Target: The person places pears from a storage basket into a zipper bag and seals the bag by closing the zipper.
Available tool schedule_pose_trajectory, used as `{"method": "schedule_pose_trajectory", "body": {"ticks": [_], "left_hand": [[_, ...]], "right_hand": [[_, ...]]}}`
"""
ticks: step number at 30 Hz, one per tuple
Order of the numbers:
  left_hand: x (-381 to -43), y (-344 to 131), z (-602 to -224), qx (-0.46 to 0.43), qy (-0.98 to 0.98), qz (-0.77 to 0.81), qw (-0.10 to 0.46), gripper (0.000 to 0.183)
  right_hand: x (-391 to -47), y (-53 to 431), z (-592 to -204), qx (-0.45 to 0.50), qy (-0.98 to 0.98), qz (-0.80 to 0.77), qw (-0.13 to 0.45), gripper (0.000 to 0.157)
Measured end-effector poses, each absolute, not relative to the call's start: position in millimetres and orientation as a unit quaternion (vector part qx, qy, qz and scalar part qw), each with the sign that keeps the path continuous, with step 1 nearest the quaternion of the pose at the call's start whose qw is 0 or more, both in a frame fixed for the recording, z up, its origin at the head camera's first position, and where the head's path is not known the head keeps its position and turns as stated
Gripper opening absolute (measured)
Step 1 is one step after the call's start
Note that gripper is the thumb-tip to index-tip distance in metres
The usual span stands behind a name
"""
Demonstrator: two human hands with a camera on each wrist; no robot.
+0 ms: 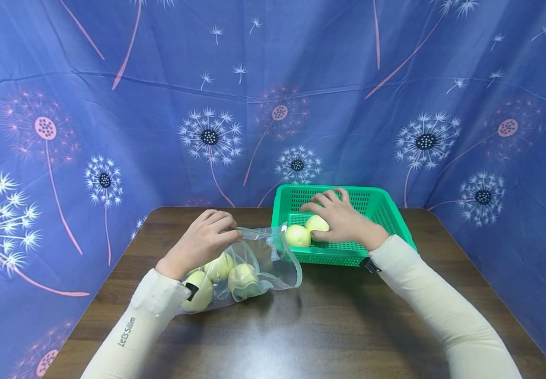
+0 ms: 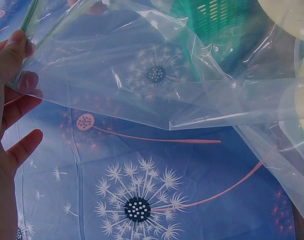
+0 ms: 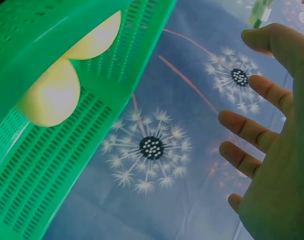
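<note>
Over the near left part of the green basket (image 1: 322,257), my right hand (image 1: 342,220) is hovering with its fingers spread and bent, gripping nothing, while my left hand (image 1: 201,243) is pinching the rim of a clear bag (image 1: 269,258) between thumb and fingers. I'm judging this as the bagging step, though the direction isn't showing for certain: three pale green fruits (image 1: 243,277) are lying inside the bag on the left of the counter (image 1: 277,337), and two more are sitting in the basket. The next move is probably calling for the right hand to be taking one of these left to the bag's mouth. The farther fruit (image 1: 317,223) is lying beside the right thumb; whether they're touching, I'm not able to tell. The nearer fruit (image 1: 297,236) is resting just left of it, well right of the left hand.
</note>
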State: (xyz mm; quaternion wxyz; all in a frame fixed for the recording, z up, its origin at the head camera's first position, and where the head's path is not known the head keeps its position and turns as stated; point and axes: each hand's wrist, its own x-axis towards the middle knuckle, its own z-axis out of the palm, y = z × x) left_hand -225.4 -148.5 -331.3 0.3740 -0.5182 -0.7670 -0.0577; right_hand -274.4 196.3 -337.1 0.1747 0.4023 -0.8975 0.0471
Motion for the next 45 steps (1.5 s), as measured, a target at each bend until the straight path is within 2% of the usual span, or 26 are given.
{"method": "schedule_pose_trajectory", "body": {"ticks": [18, 25, 32, 45], "left_hand": [[-226, -148, -332, -0.521, -0.765, -0.06, 0.375, 0.008], [-226, -147, -332, -0.519, -0.766, -0.056, 0.375, 0.013], [-228, -147, -333, -0.527, -0.756, -0.066, 0.382, 0.004], [-227, -148, -335, -0.522, -0.767, -0.056, 0.37, 0.013]], "right_hand": [[-300, 211, -341, 0.383, -0.908, -0.082, 0.15, 0.054], [-311, 215, -346, 0.373, -0.91, -0.131, 0.126, 0.06], [-323, 218, -354, 0.371, -0.909, -0.156, 0.112, 0.061], [-347, 225, -375, 0.374, -0.904, -0.188, 0.088, 0.06]]}}
